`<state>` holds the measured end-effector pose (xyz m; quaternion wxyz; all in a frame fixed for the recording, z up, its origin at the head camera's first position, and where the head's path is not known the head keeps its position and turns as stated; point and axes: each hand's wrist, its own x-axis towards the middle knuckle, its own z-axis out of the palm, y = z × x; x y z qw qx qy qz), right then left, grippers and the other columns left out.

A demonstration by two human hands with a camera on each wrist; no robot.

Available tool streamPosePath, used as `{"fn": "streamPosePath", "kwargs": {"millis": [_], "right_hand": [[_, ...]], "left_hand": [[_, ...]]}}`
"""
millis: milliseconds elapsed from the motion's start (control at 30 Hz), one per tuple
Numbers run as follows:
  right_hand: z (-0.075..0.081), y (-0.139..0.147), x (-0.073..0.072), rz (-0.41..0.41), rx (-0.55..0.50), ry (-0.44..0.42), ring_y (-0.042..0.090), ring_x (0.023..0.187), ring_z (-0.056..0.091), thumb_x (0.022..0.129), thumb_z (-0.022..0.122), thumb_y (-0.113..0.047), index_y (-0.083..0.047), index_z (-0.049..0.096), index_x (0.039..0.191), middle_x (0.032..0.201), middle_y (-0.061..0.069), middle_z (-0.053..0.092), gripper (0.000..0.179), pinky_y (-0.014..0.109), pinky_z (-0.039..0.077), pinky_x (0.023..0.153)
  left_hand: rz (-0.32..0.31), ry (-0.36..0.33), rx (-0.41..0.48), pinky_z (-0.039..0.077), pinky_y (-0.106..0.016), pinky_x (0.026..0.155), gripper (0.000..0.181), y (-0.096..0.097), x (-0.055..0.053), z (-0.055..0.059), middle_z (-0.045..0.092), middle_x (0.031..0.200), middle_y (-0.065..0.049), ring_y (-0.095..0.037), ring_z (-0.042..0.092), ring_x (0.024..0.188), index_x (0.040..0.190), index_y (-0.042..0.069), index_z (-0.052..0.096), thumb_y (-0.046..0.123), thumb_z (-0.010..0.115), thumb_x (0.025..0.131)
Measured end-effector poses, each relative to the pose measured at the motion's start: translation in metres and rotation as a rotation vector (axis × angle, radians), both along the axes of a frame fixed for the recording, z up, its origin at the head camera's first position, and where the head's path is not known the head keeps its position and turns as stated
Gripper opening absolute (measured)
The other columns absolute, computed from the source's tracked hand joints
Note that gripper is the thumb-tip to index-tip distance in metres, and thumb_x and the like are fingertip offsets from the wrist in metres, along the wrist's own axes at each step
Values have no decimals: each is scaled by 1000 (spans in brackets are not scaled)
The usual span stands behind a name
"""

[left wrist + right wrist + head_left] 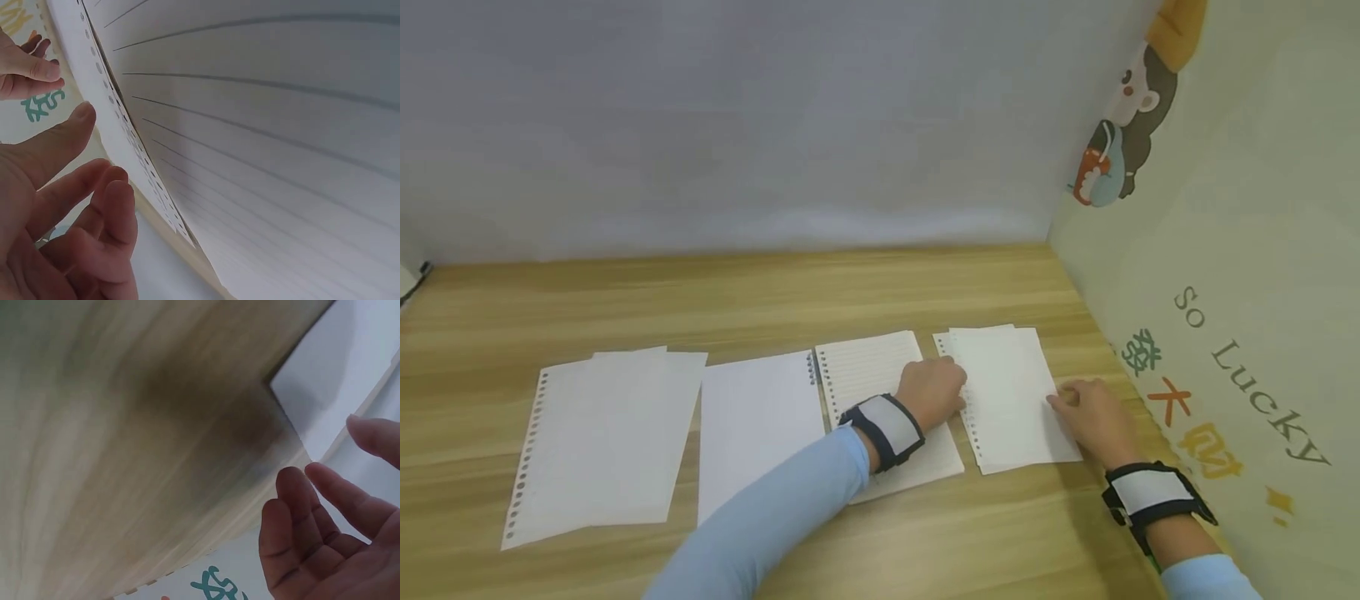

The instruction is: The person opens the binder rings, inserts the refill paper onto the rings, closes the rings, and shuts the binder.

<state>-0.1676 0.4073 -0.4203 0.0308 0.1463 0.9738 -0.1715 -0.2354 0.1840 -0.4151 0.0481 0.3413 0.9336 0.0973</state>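
Observation:
A small stack of loose white sheets [1003, 392] with punched holes down its left side lies at the right, one sheet slightly offset. My left hand [931, 390] is above the ruled pad's right side, at the stack's left edge. In the left wrist view that hand's fingers [119, 212] curl loosely, thumb apart, with nothing seen between them. My right hand [1097, 417] is at the stack's right edge. The right wrist view has its thumb [378, 437] spread from the fingers, near the paper's edge; contact is hard to tell.
An open ring notebook lies mid-table, with a blank left page [760, 425] and a ruled right pad [872, 358]. More loose punched sheets [602, 442] overlap at the left on the wooden table [775, 292]. A decorated wall [1262, 250] rises close on the right.

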Motion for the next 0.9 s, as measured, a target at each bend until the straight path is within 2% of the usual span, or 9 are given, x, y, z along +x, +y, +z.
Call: {"fn": "streamPosePath", "kwargs": {"millis": [200, 333, 600, 900], "right_hand": [[-6, 2, 0, -11, -15, -51, 43, 109, 57, 93, 54, -28, 7, 61, 116, 119, 27, 60, 43, 51, 47, 83], [-9, 3, -1, -17, -9, -61, 43, 110, 56, 92, 54, -29, 7, 61, 117, 119, 26, 60, 44, 52, 47, 85], [-8, 2, -2, -7, -8, -39, 36, 97, 61, 91, 56, -27, 8, 63, 112, 113, 28, 62, 41, 48, 48, 79], [-7, -2, -2, -20, -18, -60, 34, 92, 56, 91, 56, -28, 10, 60, 115, 110, 29, 58, 45, 48, 47, 79]], "left_hand": [[22, -8, -50, 49, -29, 55, 26, 6, -3, -8, 62, 76, 0, -11, 52, 58, 87, 13, 71, 38, 72, 79], [25, -20, -67, 49, -29, 56, 29, 9, -3, -11, 62, 77, 0, -11, 52, 59, 90, 13, 71, 40, 71, 79], [20, -15, -65, 48, -28, 54, 30, 12, -3, -12, 63, 78, 1, -10, 53, 58, 91, 13, 72, 40, 70, 80], [5, -24, -46, 48, -29, 53, 27, 13, -3, -13, 62, 81, -1, -11, 53, 58, 91, 12, 72, 38, 69, 82]]}}
